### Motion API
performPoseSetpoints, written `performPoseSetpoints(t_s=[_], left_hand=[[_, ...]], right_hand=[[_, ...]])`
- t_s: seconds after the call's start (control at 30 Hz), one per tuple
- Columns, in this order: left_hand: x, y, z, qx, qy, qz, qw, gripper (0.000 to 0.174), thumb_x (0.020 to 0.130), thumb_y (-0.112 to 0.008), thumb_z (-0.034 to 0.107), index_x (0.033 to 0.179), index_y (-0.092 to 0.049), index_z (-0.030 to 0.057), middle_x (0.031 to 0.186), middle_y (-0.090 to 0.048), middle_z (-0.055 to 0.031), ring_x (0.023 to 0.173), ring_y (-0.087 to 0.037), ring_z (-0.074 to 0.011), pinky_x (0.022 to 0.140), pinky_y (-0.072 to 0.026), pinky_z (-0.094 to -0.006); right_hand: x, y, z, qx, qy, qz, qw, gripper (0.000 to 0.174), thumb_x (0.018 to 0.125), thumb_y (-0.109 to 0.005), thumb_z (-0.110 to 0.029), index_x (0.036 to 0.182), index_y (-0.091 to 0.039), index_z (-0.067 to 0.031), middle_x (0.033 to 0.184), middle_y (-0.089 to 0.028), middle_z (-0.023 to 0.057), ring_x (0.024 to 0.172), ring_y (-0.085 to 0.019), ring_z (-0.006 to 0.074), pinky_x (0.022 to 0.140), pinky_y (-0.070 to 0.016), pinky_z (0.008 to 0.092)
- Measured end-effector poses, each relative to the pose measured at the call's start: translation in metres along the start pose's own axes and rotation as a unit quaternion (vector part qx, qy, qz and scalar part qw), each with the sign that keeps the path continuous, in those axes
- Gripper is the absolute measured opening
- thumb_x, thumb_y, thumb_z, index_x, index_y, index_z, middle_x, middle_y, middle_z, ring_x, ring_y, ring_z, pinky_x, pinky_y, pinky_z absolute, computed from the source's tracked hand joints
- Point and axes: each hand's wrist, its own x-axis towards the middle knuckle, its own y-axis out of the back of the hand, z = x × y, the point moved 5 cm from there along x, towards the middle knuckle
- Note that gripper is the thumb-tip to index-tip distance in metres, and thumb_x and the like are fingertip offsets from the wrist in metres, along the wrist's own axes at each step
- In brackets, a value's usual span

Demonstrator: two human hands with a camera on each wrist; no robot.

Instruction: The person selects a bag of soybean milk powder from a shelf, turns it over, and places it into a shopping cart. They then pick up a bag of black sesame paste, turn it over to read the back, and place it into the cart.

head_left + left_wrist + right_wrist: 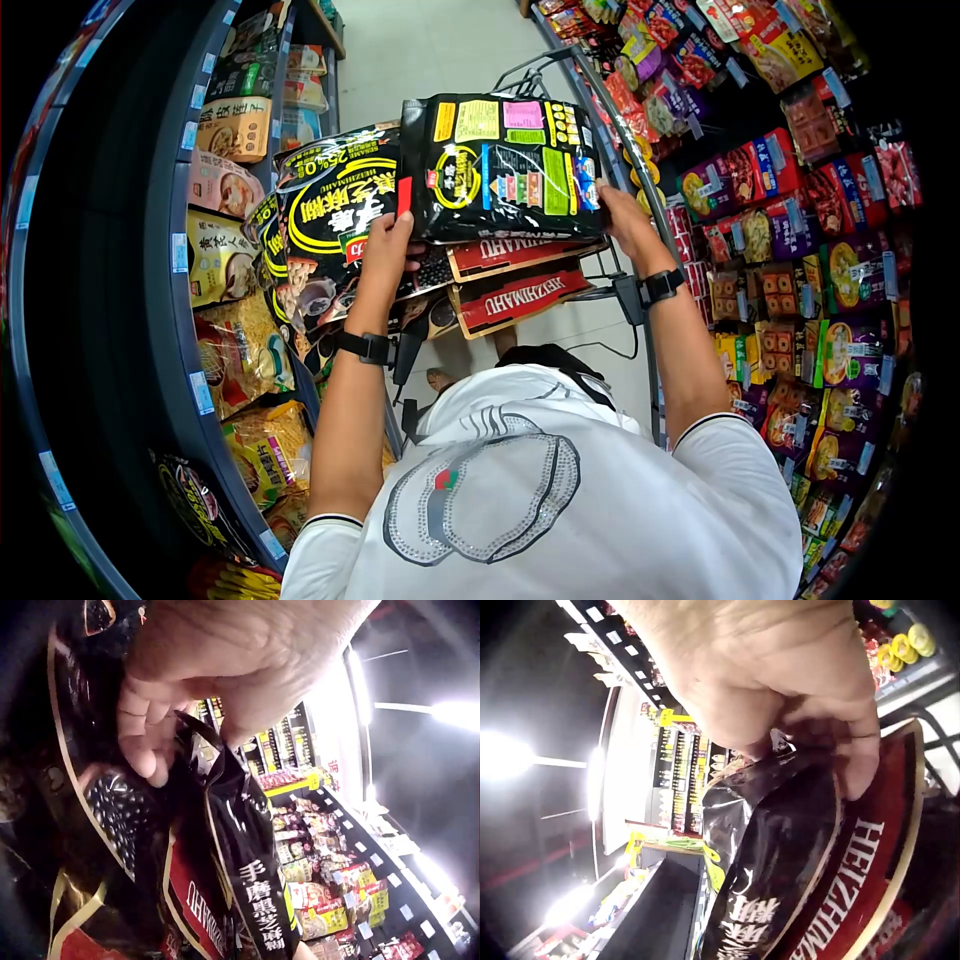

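Both hands hold a glossy black bag of black sesame paste (500, 170) by its sides, its printed back panel facing up. My left hand (385, 255) pinches the near left edge, thumb on top. At the right edge my right hand (632, 225) grips a corner. In the left wrist view, curled fingers of the left hand (217, 667) press the bag's folded edge. The right hand (780, 675) curls over the opposite corner in the right wrist view. Under the held bag lie more black bags with red bands (525, 298), and another sesame bag (340, 200) leans at its left.
A dark cart frame (530, 70) surrounds the bags. Shelves with packaged foods (232, 125) line the left side. Hanging packets (735, 185) fill the right rack close to the right arm. Pale floor tiles (430, 35) run ahead between them.
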Motion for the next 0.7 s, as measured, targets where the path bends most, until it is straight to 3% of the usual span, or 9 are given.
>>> performPoseSetpoints(t_s=[0.07, 0.2, 0.3, 0.33, 0.43, 0.5, 0.57, 0.67, 0.7], left_hand=[[-0.001, 0.0, 0.005, -0.061, 0.031, -0.002, 0.998, 0.05, 0.099, -0.064, 0.04, 0.128, -0.054, 0.0006, 0.099, -0.065, -0.0094, 0.08, -0.069, -0.0202, 0.067, -0.0573, -0.0311], [0.01, 0.031, 0.008, -0.16, -0.021, 0.04, 0.986, 0.041, 0.1, -0.064, 0.025, 0.13, -0.051, 0.0, 0.091, -0.063, -0.0091, 0.076, -0.068, -0.0187, 0.067, -0.0589, -0.0318], [-0.001, 0.053, 0.021, -0.19, -0.086, 0.083, 0.975, 0.037, 0.1, -0.062, 0.022, 0.128, -0.051, 0.0001, 0.087, -0.063, -0.0077, 0.075, -0.067, -0.0185, 0.068, -0.0591, -0.0331], [0.002, 0.062, 0.016, -0.235, -0.115, 0.064, 0.963, 0.038, 0.101, -0.061, 0.024, 0.129, -0.05, 0.0004, 0.089, -0.064, -0.0075, 0.078, -0.066, -0.019, 0.072, -0.0596, -0.0352], [-0.023, 0.059, 0.01, -0.304, -0.039, 0.083, 0.948, 0.044, 0.102, -0.06, 0.03, 0.13, -0.048, -0.0021, 0.122, -0.057, -0.013, 0.115, -0.061, -0.0297, 0.093, -0.0567, -0.0427], [-0.036, 0.056, 0.005, -0.219, -0.059, 0.073, 0.971, 0.059, 0.102, -0.061, 0.032, 0.141, -0.04, -0.0068, 0.133, -0.049, -0.0186, 0.127, -0.055, -0.0343, 0.1, -0.0535, -0.0442], [-0.056, 0.049, 0.008, -0.165, -0.067, 0.118, 0.977, 0.07, 0.101, -0.063, 0.034, 0.147, -0.031, -0.0085, 0.135, -0.049, -0.0198, 0.126, -0.056, -0.0327, 0.1, -0.0539, -0.042], [-0.073, 0.035, -0.012, -0.122, 0.001, 0.077, 0.99, 0.071, 0.097, -0.067, 0.038, 0.143, -0.037, -0.0073, 0.128, -0.054, -0.0184, 0.12, -0.059, -0.0291, 0.09, -0.0584, -0.0379], [-0.076, 0.027, -0.022, -0.103, 0.026, 0.07, 0.992, 0.072, 0.095, -0.07, 0.041, 0.14, -0.041, -0.0068, 0.12, -0.057, -0.0164, 0.112, -0.062, -0.0263, 0.086, -0.0591, -0.036]], right_hand=[[0.0, -0.01, 0.003, 0.062, -0.021, -0.016, 0.998, 0.041, 0.105, -0.051, -0.046, 0.112, -0.066, -0.008, 0.102, -0.068, 0.0022, 0.086, -0.063, 0.0149, 0.074, -0.0529, 0.0358], [-0.008, -0.015, 0.012, 0.057, -0.017, -0.086, 0.995, 0.038, 0.105, -0.052, -0.044, 0.112, -0.064, -0.0085, 0.098, -0.067, 0.0013, 0.084, -0.063, 0.0124, 0.072, -0.0527, 0.033], [-0.033, -0.032, 0.013, 0.038, -0.033, -0.187, 0.981, 0.033, 0.105, -0.056, -0.035, 0.114, -0.063, -0.0045, 0.093, -0.07, 0.0058, 0.08, -0.068, 0.0173, 0.07, -0.0564, 0.0319], [-0.051, -0.044, 0.012, 0.034, -0.056, -0.23, 0.971, 0.031, 0.104, -0.057, -0.032, 0.114, -0.063, -0.0031, 0.093, -0.071, 0.0073, 0.079, -0.069, 0.0184, 0.071, -0.0572, 0.0319], [-0.097, -0.085, 0.025, -0.075, -0.097, -0.362, 0.924, 0.031, 0.104, -0.058, -0.03, 0.109, -0.066, -0.0004, 0.096, -0.073, 0.0121, 0.082, -0.072, 0.02, 0.074, -0.0599, 0.0333], [-0.096, -0.087, 0.036, -0.17, -0.104, -0.414, 0.888, 0.034, 0.104, -0.057, -0.032, 0.107, -0.067, -0.0002, 0.096, -0.073, 0.0128, 0.083, -0.072, 0.0202, 0.074, -0.0605, 0.0339], [-0.09, -0.074, 0.009, -0.113, -0.105, -0.356, 0.922, 0.035, 0.104, -0.053, -0.032, 0.099, -0.068, -0.0007, 0.096, -0.074, 0.0124, 0.078, -0.072, 0.0189, 0.07, -0.06, 0.0308], [-0.056, -0.039, -0.031, -0.069, 0.035, -0.191, 0.979, 0.026, 0.104, -0.053, -0.026, 0.095, -0.062, -0.003, 0.092, -0.072, 0.0116, 0.079, -0.071, 0.0171, 0.069, -0.0596, 0.0301], [-0.034, -0.025, -0.03, -0.074, 0.064, -0.101, 0.99, 0.025, 0.103, -0.056, -0.028, 0.102, -0.063, -0.0043, 0.089, -0.068, 0.0061, 0.076, -0.067, 0.0126, 0.065, -0.0567, 0.0265]])
